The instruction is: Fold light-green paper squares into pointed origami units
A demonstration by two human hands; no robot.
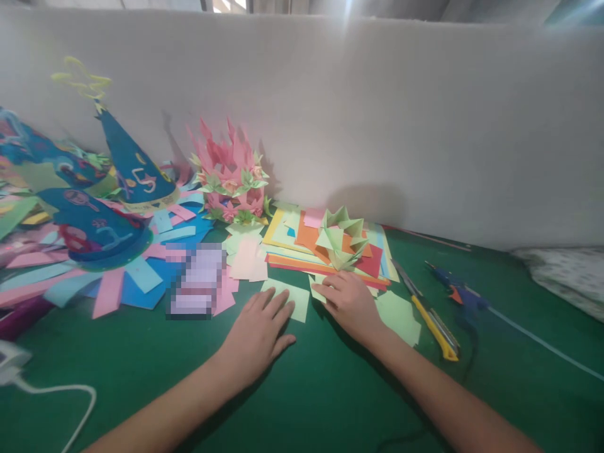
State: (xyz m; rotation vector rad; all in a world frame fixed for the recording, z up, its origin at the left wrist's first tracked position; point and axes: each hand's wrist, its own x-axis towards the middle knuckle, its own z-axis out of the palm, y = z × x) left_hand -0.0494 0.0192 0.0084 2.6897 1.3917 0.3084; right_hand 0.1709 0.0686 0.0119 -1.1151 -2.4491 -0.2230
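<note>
My left hand (257, 336) lies with its fingers stretched out, fingertips resting on a light green paper square (298, 302) on the green table. To its right, my right hand (348, 306) is bent over a small light green paper piece (316, 284), its fingers close together on it. The thumb is hidden. Just behind the right hand, a pointed light green folded-paper crown (342, 242) stands on a stack of coloured paper sheets (280, 236). More light green paper (401, 314) lies beside my right wrist.
A yellow utility knife (431, 324) and a blue glue gun (465, 297) lie to the right. At left stand blue cone hats (134, 157) with paper strips, a pink paper crown (229, 160) and a blurred-out phone-like object (198, 281). A white wall (448, 126) rises behind.
</note>
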